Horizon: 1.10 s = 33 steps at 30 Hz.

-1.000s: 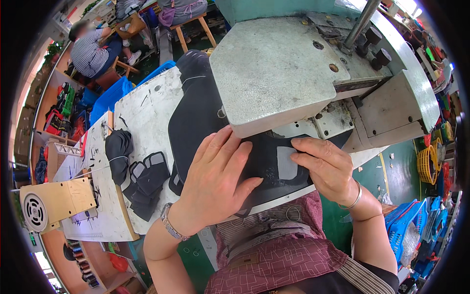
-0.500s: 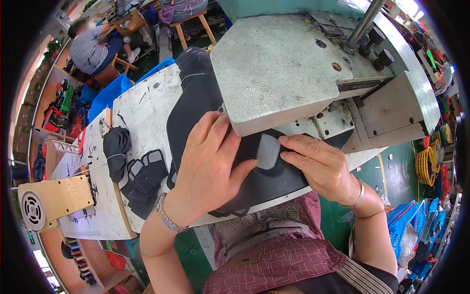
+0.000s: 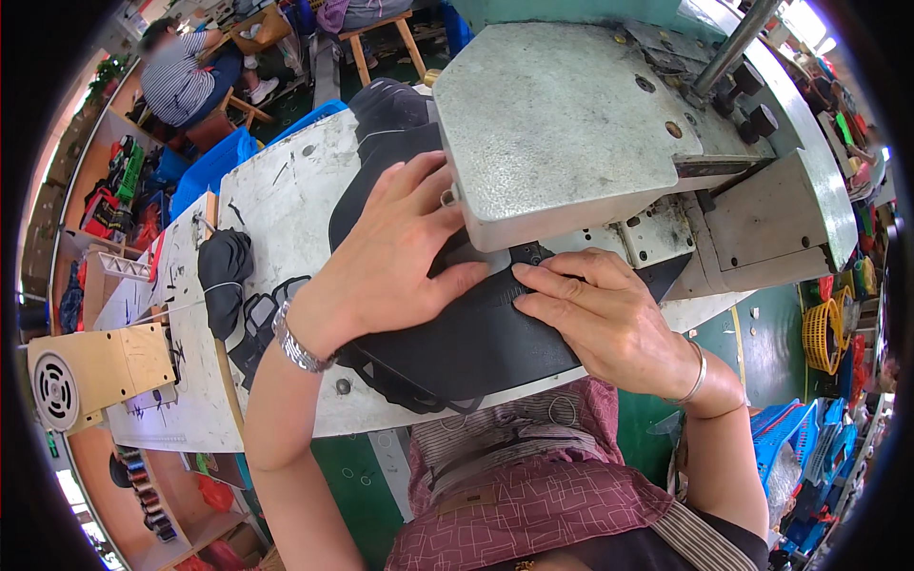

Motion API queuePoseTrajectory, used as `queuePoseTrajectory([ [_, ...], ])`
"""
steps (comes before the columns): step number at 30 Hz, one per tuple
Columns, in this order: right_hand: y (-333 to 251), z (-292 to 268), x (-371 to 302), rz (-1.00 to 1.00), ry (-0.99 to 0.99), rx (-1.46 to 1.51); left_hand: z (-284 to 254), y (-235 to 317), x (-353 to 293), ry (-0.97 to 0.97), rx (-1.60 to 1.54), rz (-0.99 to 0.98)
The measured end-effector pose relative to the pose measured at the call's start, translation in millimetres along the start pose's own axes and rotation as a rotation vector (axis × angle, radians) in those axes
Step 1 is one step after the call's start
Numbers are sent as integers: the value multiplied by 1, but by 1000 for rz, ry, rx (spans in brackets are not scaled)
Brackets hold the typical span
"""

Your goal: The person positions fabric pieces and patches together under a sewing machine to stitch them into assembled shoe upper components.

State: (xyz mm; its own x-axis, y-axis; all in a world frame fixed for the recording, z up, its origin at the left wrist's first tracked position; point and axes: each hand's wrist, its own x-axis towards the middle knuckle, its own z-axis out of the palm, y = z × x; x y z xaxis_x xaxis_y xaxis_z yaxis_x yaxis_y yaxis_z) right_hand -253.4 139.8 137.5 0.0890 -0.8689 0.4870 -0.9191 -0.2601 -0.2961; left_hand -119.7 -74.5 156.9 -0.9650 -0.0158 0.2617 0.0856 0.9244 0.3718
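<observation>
- The black fabric piece point(image 3: 466, 338) lies flat on the white counter point(image 3: 286, 190), its far end running under the grey head of the sewing machine point(image 3: 571, 124) and its near edge hanging just over the counter's front.
- It looks soft and limp, light, likely to slide and wrinkle on the smooth top; best held by pressing it flat from above close to the needle, one hand each side, not by pinching an edge.
- The left hand point(image 3: 390, 252) lies spread on the cloth, fingers point(image 3: 419, 186) open and flat, gripping nothing, tips touching the machine head.
- The right hand point(image 3: 600, 319) presses on the cloth just beside it, fingers point(image 3: 552, 276) bent down onto a small seam spot, not closed around anything.
- Further left lie a stack of black pieces point(image 3: 257, 324) and a dark bundle point(image 3: 224, 276); a tan motor box point(image 3: 95, 371) sits at the counter's end.
- Well apart, a seated person point(image 3: 186, 67) works beyond blue bins point(image 3: 214, 167).
</observation>
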Motion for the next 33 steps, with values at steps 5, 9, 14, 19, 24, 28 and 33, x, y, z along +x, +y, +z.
queuePoseTrajectory([
  [5, 0, 1, 2, 37, -19, 18, 0, -10, 1, 77, -9, 141],
  [9, 1, 1, 3, 51, -33, 31, 13, -4, -8, 107, 1, 133],
  [14, -1, 1, 6, 70, -22, 41, 17, 1, -16, 204, 102, 207],
  [19, -1, 1, 6, 90, -30, 32, 18, 6, -17, 200, 139, 215],
  [24, -2, 1, 5, 113, -14, 48, 17, 19, -21, 190, 185, 215],
  [28, -1, 3, 4, 119, 7, 58, 20, 27, -25, 188, 180, 215],
  [33, -1, 4, 2, 100, 31, 79, 23, 23, -24, 209, 118, 219],
])
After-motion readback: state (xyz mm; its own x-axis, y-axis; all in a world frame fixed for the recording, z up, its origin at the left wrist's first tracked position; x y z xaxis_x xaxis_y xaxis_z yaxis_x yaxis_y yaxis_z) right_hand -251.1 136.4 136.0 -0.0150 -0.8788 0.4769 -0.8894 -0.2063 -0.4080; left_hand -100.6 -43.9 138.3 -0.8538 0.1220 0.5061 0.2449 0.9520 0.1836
